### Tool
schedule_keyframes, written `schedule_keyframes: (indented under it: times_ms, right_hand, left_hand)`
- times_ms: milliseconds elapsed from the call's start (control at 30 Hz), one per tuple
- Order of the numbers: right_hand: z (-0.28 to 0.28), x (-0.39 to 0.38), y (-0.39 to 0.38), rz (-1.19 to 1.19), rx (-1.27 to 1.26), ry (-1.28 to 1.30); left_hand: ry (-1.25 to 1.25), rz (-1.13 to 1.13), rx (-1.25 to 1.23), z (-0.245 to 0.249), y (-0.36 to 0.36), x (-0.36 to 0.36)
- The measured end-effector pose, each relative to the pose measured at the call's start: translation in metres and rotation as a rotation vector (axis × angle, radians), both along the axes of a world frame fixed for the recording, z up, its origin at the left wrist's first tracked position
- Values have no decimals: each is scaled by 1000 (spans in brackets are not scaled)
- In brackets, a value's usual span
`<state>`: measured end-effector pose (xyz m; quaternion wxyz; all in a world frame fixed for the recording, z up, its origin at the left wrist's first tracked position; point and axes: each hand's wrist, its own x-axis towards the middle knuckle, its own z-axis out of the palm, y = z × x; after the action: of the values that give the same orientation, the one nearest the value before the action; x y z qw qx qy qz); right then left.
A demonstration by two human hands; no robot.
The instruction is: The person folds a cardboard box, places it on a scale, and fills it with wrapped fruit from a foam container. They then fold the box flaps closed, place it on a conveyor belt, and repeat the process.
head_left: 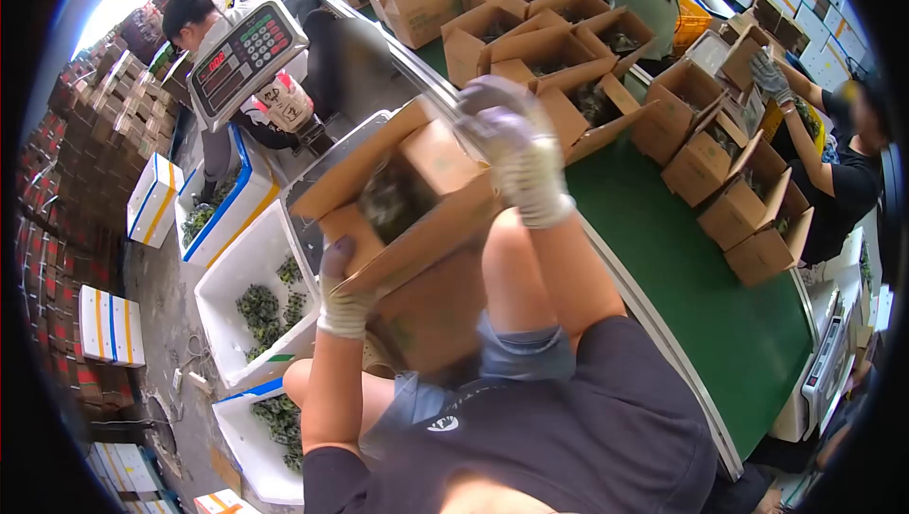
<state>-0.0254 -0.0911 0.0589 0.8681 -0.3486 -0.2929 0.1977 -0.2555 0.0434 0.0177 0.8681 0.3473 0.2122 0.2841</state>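
Note:
An open cardboard box stands in front of my lap with its flaps raised. Inside it is a dark greenish content, too blurred to name. My left hand, in a white and grey glove, grips the box at its near left edge, thumb up along the flap. My right hand, gloved too, is smeared by motion beside the right flap, between this box and the boxes on the belt. Its fingers do not show clearly. A digital scale display stands beyond the box, its red digits lit.
White foam boxes with green plant clumps stand at my left. A green conveyor belt with a metal rail runs along my right, bearing several open cardboard boxes. Several co-workers are around it; one gloved hand touches a carton.

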Motion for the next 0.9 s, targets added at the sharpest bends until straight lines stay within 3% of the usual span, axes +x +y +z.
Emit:
schedule_keyframes:
  times_ms: [100,167,200,233,267,300,333,433,467,533,667,767,800,867,900]
  right_hand:
    - [31,18,-90,-380,297,-79]
    - [35,27,-150,-609,418,-172]
    - [33,31,-179,-668,455,-230]
    - [30,32,-206,-728,491,-288]
    - [28,32,-228,-763,482,-352]
    - [26,33,-247,-800,473,-416]
    - [19,39,-269,-966,378,-498]
    - [6,48,-277,-1023,138,-455]
    - [6,49,-272,-1010,12,-383]
    - [-3,56,-265,-895,-166,-304]
    - [5,81,-247,-540,-578,-373]
    - [29,106,-225,-439,-1536,-1081]
    - [29,116,-214,-349,-1733,-1157]
    - [10,143,-189,-114,-2058,-1277]
    - [-16,161,-184,43,-1960,-1315]
  left_hand:
    - [-99,-202,105,39,-54,58]
    - [-163,-345,40,28,-84,104]
    - [-208,-356,178,21,-99,128]
    - [-200,-348,140,17,-124,147]
    - [-127,-286,-38,45,-160,156]
    - [-92,-325,-8,32,-172,174]
    - [7,-378,52,5,-188,209]
    - [340,-192,398,-33,-221,249]
    - [437,-235,475,-46,-222,253]
    - [623,-311,634,-65,-216,260]
    - [565,-331,780,-60,-195,244]
    - [420,-441,531,-31,-177,215]
    - [344,-442,462,-26,-169,207]
    - [355,-447,453,-18,-151,190]
    - [349,-419,461,-18,-141,181]
